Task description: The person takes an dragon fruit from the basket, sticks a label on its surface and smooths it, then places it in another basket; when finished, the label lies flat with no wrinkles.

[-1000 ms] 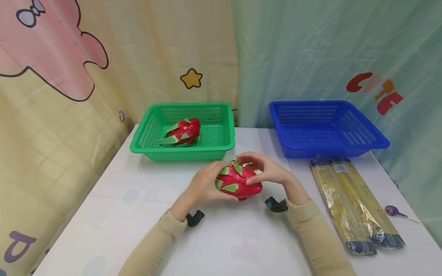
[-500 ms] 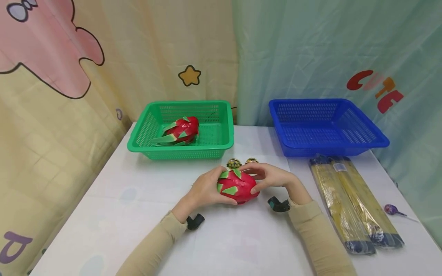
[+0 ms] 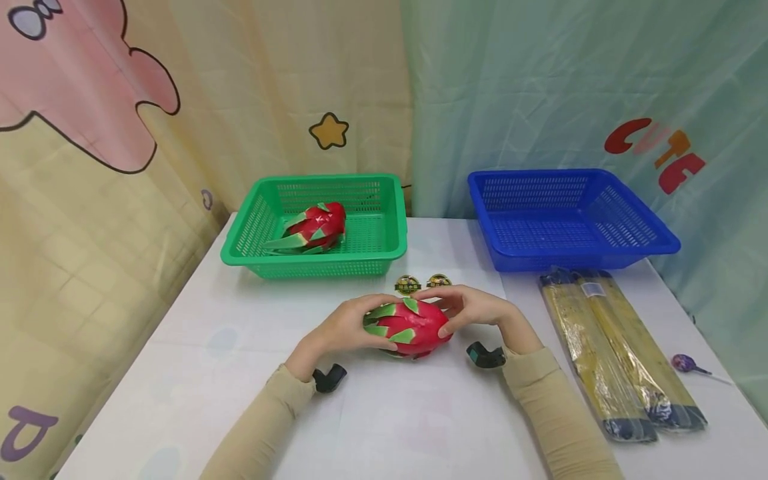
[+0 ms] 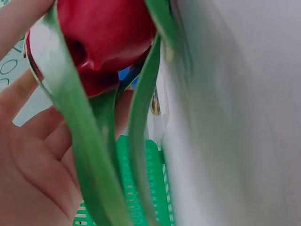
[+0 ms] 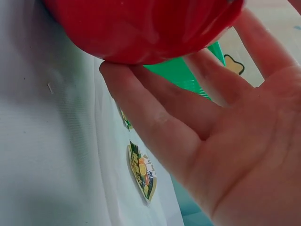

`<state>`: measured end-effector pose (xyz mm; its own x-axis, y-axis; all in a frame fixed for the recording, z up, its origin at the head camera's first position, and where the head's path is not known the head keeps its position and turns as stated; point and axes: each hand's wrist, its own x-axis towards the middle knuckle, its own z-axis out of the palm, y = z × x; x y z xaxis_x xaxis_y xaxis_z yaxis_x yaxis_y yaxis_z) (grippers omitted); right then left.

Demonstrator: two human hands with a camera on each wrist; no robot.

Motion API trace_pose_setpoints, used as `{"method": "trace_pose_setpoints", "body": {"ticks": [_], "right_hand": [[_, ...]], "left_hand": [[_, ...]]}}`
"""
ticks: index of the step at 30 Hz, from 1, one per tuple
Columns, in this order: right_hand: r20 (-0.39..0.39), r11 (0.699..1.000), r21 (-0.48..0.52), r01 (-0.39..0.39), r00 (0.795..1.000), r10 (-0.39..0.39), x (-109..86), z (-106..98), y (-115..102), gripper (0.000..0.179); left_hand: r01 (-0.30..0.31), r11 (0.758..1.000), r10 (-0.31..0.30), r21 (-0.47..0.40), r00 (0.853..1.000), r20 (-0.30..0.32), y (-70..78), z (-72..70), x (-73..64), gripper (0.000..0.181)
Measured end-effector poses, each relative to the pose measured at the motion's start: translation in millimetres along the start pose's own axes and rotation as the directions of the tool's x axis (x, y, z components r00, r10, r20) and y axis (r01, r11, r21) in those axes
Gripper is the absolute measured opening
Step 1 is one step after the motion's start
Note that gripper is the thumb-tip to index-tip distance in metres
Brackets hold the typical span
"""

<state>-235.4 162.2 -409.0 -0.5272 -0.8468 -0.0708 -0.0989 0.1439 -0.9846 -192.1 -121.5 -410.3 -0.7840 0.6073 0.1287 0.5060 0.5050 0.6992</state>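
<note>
A red dragon fruit point(image 3: 423, 323) with green scales sits low at the middle of the white table, its leafy end to the left. My left hand point(image 3: 339, 328) holds that leafy end, thumb in front and fingers behind. Around the smooth right end my right hand point(image 3: 483, 308) is bent, its thumb and fingertips against the skin. Long green leaf tips point(image 4: 89, 127) hang in front of the left palm in the left wrist view. Just behind the fruit lie two round gold-and-black stickers point(image 3: 408, 285); one sticker point(image 5: 142, 172) shows in the right wrist view.
At the back left, a green basket point(image 3: 312, 270) holds another dragon fruit point(image 3: 324, 223). A blue basket point(image 3: 582, 253) stands at the back right. Two plastic-wrapped yellowish bundles point(image 3: 600, 353) and a lollipop point(image 3: 684, 363) lie on the right. Curtains hang behind the table.
The dragon fruit and both hands have come slightly nearer, uncovering the stickers behind. Lately the left hand has slid left toward the leafy end, while the right hand has stayed nearly still.
</note>
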Motion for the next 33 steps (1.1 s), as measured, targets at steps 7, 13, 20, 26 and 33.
{"method": "trace_pose_setpoints", "body": {"ticks": [7, 13, 20, 26, 33], "right_hand": [[-0.010, 0.997, -0.064, -0.035, 0.999, 0.035, 1.8, 1, -3, 0.077], [-0.005, 0.996, -0.074, -0.048, 0.999, 0.048, 2.5, 1, -4, 0.074], [-0.044, 0.998, -0.055, -0.019, 0.999, 0.016, -1.9, -7, -3, 0.066], [-0.330, 0.995, -0.090, -0.030, 0.944, -0.002, -4.8, -18, 0, 0.046], [-0.634, 0.983, -0.161, -0.088, 0.773, -0.035, 1.7, -29, 19, 0.037]], "left_hand": [[0.028, 0.995, -0.022, -0.093, 0.997, 0.070, -6.2, -3.2, -0.2, 0.067], [0.025, 0.986, -0.007, -0.162, 0.993, 0.114, -9.1, -6.9, -1.1, 0.069], [0.050, 0.982, -0.030, -0.181, 0.993, 0.111, -11.2, -7.3, 0.6, 0.066], [0.010, 0.952, -0.013, -0.305, 1.000, -0.010, -19.9, -12.3, 4.3, 0.042], [0.021, 0.911, -0.078, -0.412, 0.989, -0.122, -33.5, -4.1, 17.6, 0.028]]}}
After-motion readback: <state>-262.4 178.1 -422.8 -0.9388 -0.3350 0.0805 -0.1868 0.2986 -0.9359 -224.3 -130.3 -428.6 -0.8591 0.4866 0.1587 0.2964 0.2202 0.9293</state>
